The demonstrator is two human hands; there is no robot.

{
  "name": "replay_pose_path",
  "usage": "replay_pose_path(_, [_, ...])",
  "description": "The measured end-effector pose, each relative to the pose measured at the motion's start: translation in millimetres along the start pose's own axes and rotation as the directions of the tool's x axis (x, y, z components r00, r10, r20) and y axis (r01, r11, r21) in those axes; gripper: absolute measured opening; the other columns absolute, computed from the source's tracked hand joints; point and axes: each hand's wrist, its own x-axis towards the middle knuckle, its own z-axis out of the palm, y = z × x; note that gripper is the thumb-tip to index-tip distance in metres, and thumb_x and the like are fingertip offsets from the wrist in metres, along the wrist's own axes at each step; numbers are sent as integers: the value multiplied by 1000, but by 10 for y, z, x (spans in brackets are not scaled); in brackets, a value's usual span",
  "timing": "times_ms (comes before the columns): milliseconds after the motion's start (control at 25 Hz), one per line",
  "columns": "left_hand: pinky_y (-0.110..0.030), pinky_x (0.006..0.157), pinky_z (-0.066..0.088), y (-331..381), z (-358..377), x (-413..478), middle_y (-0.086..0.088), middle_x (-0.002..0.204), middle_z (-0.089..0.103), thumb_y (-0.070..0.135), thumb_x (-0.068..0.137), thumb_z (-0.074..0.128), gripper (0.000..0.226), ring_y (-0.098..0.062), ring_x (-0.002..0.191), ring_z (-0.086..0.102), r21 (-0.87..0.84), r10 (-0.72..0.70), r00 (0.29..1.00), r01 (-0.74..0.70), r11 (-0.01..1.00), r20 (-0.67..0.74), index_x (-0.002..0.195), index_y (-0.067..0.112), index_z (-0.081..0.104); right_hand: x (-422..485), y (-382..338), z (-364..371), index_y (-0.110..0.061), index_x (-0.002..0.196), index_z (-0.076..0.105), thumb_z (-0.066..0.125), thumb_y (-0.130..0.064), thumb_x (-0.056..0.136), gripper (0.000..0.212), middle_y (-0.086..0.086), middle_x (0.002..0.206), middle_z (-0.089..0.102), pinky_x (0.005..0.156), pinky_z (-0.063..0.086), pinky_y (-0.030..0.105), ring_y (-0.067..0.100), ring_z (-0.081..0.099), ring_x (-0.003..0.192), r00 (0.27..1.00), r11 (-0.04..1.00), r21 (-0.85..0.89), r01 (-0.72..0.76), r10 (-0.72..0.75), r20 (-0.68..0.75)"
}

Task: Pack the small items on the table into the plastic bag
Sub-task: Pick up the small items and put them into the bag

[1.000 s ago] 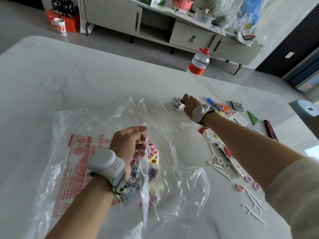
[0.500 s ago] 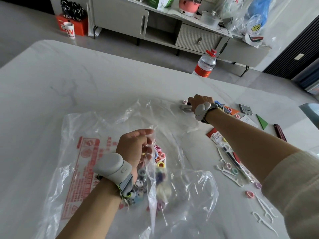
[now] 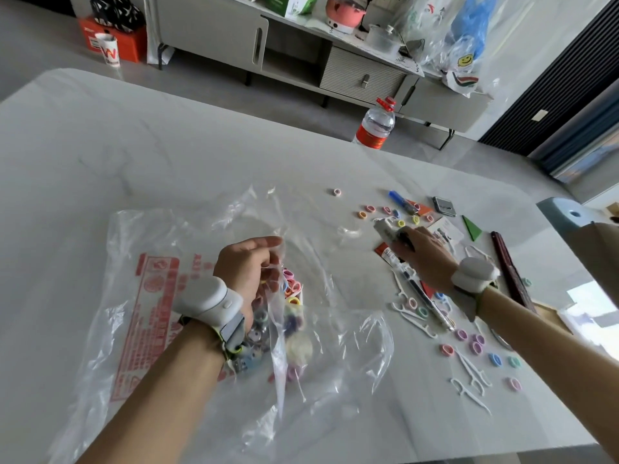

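Observation:
A clear plastic bag (image 3: 160,316) with red print lies on the white table (image 3: 100,155). My left hand (image 3: 249,267) pinches the bag's upper film and holds its mouth up; several coloured rings (image 3: 291,289) show inside. My right hand (image 3: 423,249) is lifted just above the table to the right of the bag and grips a small white-and-black item (image 3: 387,231). Loose coloured rings (image 3: 370,209) lie beyond it. More rings (image 3: 475,343) and white floss picks (image 3: 469,380) lie near my right forearm.
A blue pen (image 3: 398,198), a small grey box (image 3: 443,206), a green triangle (image 3: 471,227), a dark red stick (image 3: 509,266) and a lone ring (image 3: 337,192) lie on the table's right part. A water bottle (image 3: 376,123) stands on the floor beyond the far edge.
My right hand has drawn back from the far cluster of items toward me and to the right, carrying the small white-and-black item. My left hand keeps its hold on the bag.

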Motion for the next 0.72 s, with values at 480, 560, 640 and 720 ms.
replay_pose_path(480, [-21, 42, 35, -25, -30, 5, 2, 51, 56, -7, 79, 40, 37, -16, 37, 48, 24, 26, 1000, -27, 999, 15, 95, 8, 71, 79, -1238, 581, -8, 85, 63, 62, -18, 89, 10, -5, 62, 56, 50, 44, 13, 9, 53, 52, 957, 931, 365, -3, -103, 270])
replay_pose_path(560, [-19, 38, 29, -5, -60, 22, 0, 49, 55, -6, 80, 40, 36, -15, 34, 46, 14, 15, 1000, -15, 1000, 2, 94, 9, 70, 186, -1377, 657, -3, 93, 65, 67, -5, 83, 11, 1, 72, 63, 66, 54, 23, 16, 61, 65, 941, 815, 576, -70, -138, 310])
replay_pose_path(640, [-15, 34, 27, 19, -67, 22, -2, 50, 55, -5, 81, 41, 36, -14, 32, 45, 12, 17, 1000, -17, 1000, -15, 95, 9, 70, 215, -1406, 685, 7, 107, 63, 67, 11, 77, 30, 18, 94, 69, 86, 55, 38, 27, 65, 83, 928, 611, 771, -179, -157, 339])
replay_pose_path(720, [-13, 32, 26, 21, -58, 16, -6, 54, 53, -7, 82, 40, 36, -13, 31, 44, -20, 15, 1000, -15, 1000, -12, 97, 7, 69, 206, -1367, 674, 12, 121, 55, 62, 19, 76, 46, 28, 116, 63, 94, 52, 40, 31, 63, 97, 929, 494, 839, -229, -147, 340])
